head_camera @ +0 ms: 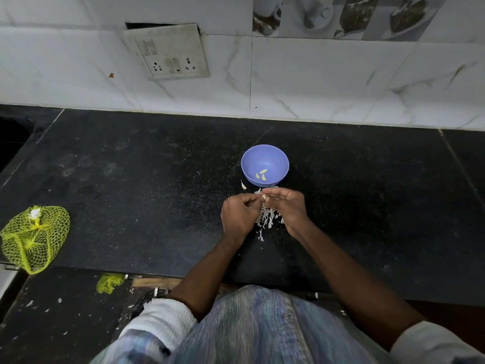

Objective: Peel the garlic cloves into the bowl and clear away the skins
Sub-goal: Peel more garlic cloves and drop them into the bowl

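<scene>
The garlic clove (263, 197) sits pinched between the two hands just above the table, at the meeting point of their fingertips and directly on the near side of the blue bowl (265, 164). It is too small to read its long axis with certainty (it seems to point roughly toward the bowl). The left hand (237, 215) has its fingers curled in, thumb and forefinger closed narrow on the clove's near-left side; the right hand (287, 206) pinches at it from the right, fingers likewise curled tight, apparently working at the skin.

The bowl lies straight ahead of the fingers, just beyond them, and neither hand is clearly nearer, so dropping the peeled clove calls for only a short forward reach. Three peeled cloves (262, 174) already lie inside it. A heap of skins (267, 218) spreads on the table beneath and between the hands, with one loose skin (243, 184) beside the bowl's left foot.

The dark table (131, 179) gives open room on both sides for sweeping; its front edge runs close to the person's body. A yellow net bag (34, 237) rests well apart at the far left, near that edge.
</scene>
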